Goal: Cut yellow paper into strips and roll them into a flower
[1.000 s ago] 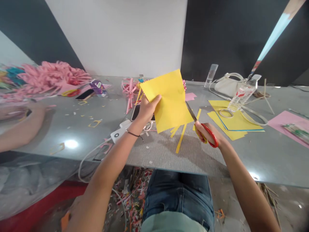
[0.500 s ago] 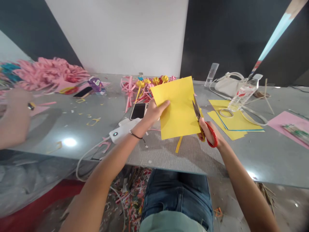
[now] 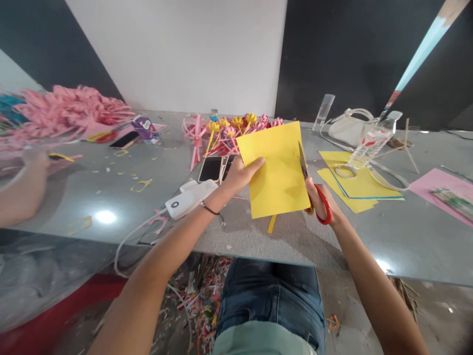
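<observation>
A yellow paper sheet (image 3: 279, 172) is held up above the table, its left side pinched by my left hand (image 3: 242, 173), thumb on the front. My right hand (image 3: 317, 197) is closed round the handles of red-handled scissors (image 3: 323, 204) at the sheet's right edge. The scissor blades point up and away along that edge; whether paper lies between them I cannot tell. Under the sheet's lower edge, a narrow yellow strip (image 3: 272, 224) lies on the table. Pink and yellow paper flowers (image 3: 236, 123) lie behind the sheet.
Phones (image 3: 211, 169) and a white power bank (image 3: 190, 198) with a cable lie left of centre. At right are yellow sheets (image 3: 364, 185), a plastic bottle (image 3: 369, 145) and a white bag (image 3: 347, 129). Another person's hand (image 3: 35, 162) is at the far left, near pink paper (image 3: 74, 108).
The yellow sheet and my left hand have shifted slightly right and down. The scissors have moved a little right and their blades look closer together. The other person's hand at left has moved.
</observation>
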